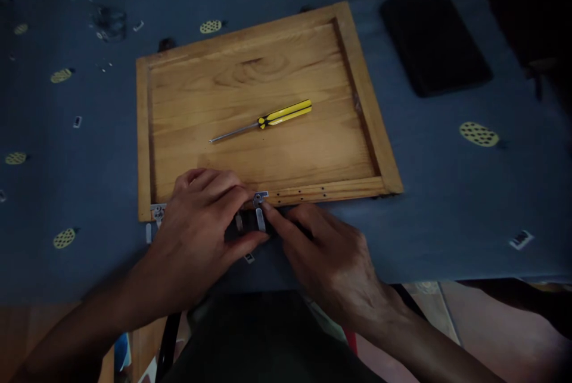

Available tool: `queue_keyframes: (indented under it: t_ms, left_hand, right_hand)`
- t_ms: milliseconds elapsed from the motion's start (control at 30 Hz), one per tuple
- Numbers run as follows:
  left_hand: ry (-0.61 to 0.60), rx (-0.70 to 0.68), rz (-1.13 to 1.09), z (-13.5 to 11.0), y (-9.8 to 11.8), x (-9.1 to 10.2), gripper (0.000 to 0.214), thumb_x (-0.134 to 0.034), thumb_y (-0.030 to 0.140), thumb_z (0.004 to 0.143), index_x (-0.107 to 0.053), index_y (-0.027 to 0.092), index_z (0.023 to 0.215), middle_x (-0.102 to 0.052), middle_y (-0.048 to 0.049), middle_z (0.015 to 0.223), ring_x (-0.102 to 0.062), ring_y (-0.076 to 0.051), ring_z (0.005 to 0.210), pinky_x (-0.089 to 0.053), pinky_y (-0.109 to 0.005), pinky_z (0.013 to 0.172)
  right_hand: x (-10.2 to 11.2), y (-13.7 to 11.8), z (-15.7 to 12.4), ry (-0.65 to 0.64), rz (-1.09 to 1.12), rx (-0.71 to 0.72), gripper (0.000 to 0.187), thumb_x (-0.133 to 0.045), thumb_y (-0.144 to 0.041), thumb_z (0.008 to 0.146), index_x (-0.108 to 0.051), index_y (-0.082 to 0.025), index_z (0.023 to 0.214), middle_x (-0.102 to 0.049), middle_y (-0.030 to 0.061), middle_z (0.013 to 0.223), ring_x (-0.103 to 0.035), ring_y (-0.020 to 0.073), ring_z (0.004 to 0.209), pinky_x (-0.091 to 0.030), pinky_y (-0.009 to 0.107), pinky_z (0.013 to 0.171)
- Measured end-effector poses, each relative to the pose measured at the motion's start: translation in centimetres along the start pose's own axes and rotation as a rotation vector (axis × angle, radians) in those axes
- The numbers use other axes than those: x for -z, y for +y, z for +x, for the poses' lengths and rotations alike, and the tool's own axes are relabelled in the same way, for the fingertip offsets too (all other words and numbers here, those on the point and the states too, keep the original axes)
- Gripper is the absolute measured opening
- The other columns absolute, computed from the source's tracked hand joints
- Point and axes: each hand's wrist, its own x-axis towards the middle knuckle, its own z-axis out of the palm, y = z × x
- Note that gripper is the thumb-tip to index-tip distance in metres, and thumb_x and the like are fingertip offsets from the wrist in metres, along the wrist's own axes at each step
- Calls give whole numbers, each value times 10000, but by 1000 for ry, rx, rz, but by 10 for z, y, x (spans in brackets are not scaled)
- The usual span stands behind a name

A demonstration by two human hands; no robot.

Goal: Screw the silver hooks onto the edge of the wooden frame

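Note:
A shallow wooden tray-like frame (268,85) lies on the cloth, its near rail in front of me. My left hand (201,222) bends over that rail, fingers curled and thumb by a small metal latch (260,216) at the rail's edge. The index fingertip of my right hand (335,252) touches the same latch from the right; its other fingers are curled. Another metal fitting (158,212) sits at the rail's left end, partly covered by my left hand. A yellow and black screwdriver (283,114) rests inside the frame, tip to the left.
The blue tablecloth (447,192) carries a pineapple print. A dark flat rectangular object (435,40) lies at the right. Towards the back left are a clear plastic bag (108,22) and small shiny pieces (105,65). Several small dark holes (301,195) mark the near rail.

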Motion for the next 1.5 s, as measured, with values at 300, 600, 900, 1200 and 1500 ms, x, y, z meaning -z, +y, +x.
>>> queue_keyframes:
  t_ms: [300, 600, 900, 1200, 1500]
  left_hand:
    - [-3, 4, 2, -3, -1, 0, 228, -826, 316, 939, -724, 183, 1095, -787, -86, 1127, -731, -319, 1039, -517, -524, 928]
    - [-2, -16, 8, -1, -1, 0, 241, -821, 358, 955, -716, 180, 1079, -790, -91, 1117, -740, -323, 1015, -502, -518, 892]
    - [21, -15, 15, 0, -2, 0, 271, -888, 351, 891, -727, 193, 1041, -779, -58, 1052, -737, -302, 973, -527, -493, 884]
    - [41, -2, -18, -5, -5, -3, 313, -872, 390, 913, -748, 194, 1122, -769, -48, 1088, -730, -291, 1029, -540, -468, 911]
    - [3, 53, -36, -6, -5, -1, 320, -877, 403, 907, -760, 225, 1145, -775, -54, 1120, -725, -290, 1064, -551, -472, 930]
  right_hand:
    - [-1, -1, 1, 6, 20, -20, 303, -419, -88, 1116, -692, -99, 1248, -644, 18, 801, -648, 126, 693, -526, 260, 623]
    - [3, 0, -1, 31, 45, -19, 319, -412, -106, 1126, -725, -97, 1185, -641, 12, 775, -636, 111, 681, -508, 238, 623]
    - [1, 0, -1, 62, 37, 0, 329, -402, -93, 1107, -726, -97, 1165, -659, 26, 800, -639, 136, 700, -508, 274, 609]
    - [6, -3, -1, 53, 25, -26, 319, -482, -9, 1011, -745, -128, 1147, -686, 31, 820, -650, 163, 702, -511, 325, 566]
    - [-4, -1, -5, 92, 26, -31, 355, -458, -5, 1001, -701, -121, 1233, -660, 26, 828, -616, 160, 731, -453, 301, 604]
